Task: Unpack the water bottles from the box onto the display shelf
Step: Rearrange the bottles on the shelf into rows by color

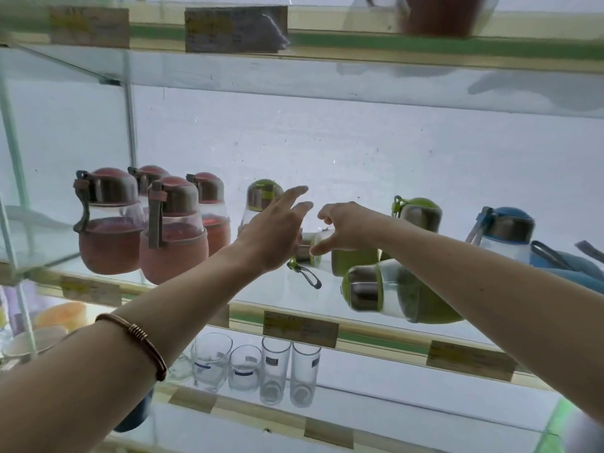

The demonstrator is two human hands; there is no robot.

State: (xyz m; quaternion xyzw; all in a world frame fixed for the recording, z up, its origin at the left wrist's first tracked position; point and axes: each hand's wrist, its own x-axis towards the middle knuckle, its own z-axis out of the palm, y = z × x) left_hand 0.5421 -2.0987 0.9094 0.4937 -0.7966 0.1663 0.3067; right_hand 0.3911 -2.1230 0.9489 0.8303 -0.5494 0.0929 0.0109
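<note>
With our left hand (271, 233) spread beside it and right hand (343, 228) loosely curled above the toppled green bottle (346, 256), we should stand it upright beside the far green one (261, 197).

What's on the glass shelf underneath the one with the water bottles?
Four clear drinking glasses stand in a row there, two short and two tall. The left forearm covers whatever sits further left.

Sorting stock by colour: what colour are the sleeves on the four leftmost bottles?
Pink-red sleeves, clearest in the head view.
</note>
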